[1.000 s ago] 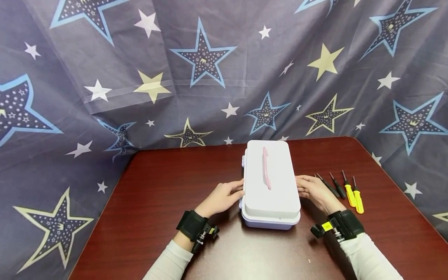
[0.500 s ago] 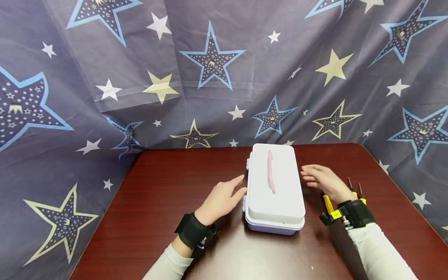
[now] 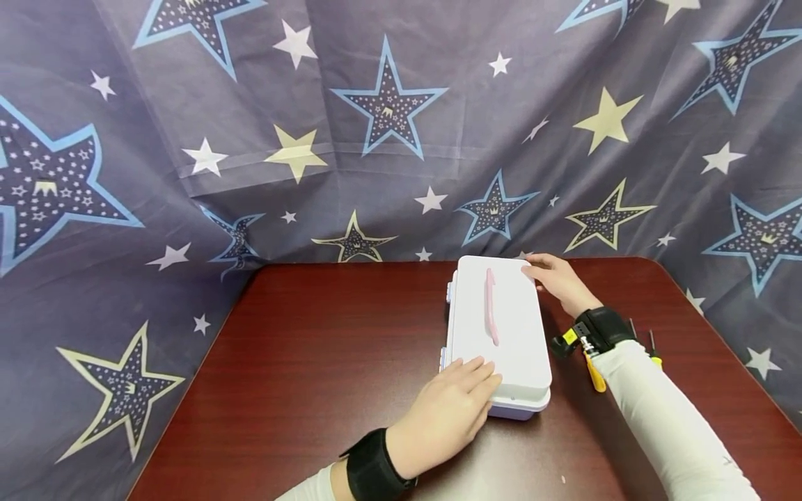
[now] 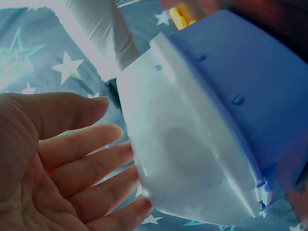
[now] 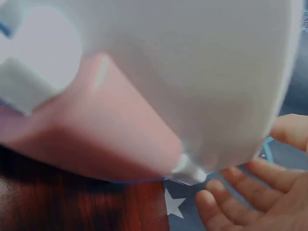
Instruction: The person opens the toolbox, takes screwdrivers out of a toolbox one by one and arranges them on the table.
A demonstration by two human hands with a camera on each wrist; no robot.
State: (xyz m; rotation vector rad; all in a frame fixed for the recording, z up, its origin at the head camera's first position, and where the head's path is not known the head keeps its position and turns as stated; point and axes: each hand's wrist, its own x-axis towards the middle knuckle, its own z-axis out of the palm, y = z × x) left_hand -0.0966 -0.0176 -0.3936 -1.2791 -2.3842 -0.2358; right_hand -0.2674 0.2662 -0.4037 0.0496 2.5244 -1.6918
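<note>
A storage box with a white lid (image 3: 520, 320), a pink carrying handle (image 3: 490, 306) and a lavender-blue base (image 3: 510, 412) sits closed on the table. My left hand (image 3: 446, 412) lies at the near left corner with straight fingers overlapping the lid. In the left wrist view, its fingertips reach the lid's edge. My right hand (image 3: 557, 282) is at the far right corner, thumb and fingers apart at the lid's edge. The right wrist view shows those fingers (image 5: 262, 192) loosely extended beside the lid's corner. The box's right side is mostly hidden in the head view.
Several screwdrivers lie on the table right of the box, mostly hidden by the right arm; one yellow handle (image 3: 594, 372) shows. A star-patterned cloth (image 3: 388, 174) hangs behind the reddish-brown table (image 3: 326, 348).
Both hands have left the middle of the box's sides. The left hand has moved to the near left corner, the right to the far right corner. The view has shifted slightly.
</note>
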